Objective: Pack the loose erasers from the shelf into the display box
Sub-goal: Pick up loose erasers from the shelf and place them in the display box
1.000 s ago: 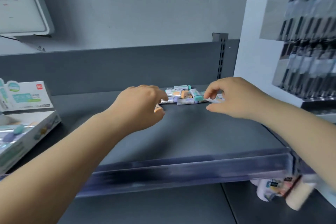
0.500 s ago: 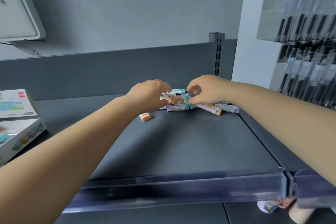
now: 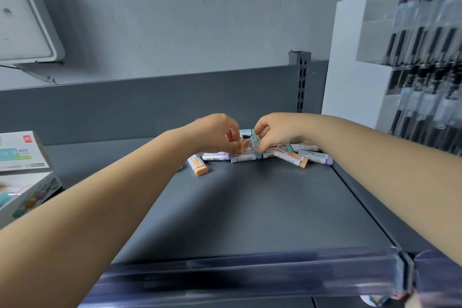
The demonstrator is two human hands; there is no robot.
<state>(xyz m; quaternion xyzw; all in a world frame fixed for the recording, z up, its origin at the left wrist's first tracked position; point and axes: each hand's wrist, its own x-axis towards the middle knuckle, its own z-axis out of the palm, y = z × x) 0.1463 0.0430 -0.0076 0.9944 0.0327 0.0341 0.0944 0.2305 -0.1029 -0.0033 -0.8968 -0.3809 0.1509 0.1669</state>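
Note:
Several loose erasers in white paper sleeves lie in a pile (image 3: 295,155) at the back of the grey shelf (image 3: 250,207). One orange-tipped eraser (image 3: 198,164) lies apart to the left. My left hand (image 3: 215,134) pinches an orange eraser (image 3: 243,145) above the pile. My right hand (image 3: 277,130) pinches a teal eraser (image 3: 255,141) right beside it. The display box (image 3: 23,182) stands at the far left edge, its lid upright.
A white pen display rack (image 3: 400,62) full of black pens stands at the right. A clear plastic rail (image 3: 250,272) runs along the shelf's front edge. A white device (image 3: 25,22) hangs on the wall at upper left.
Both hands have drawn together over the pile and each now has an eraser lifted between its fingers. The view has moved closer to the shelf.

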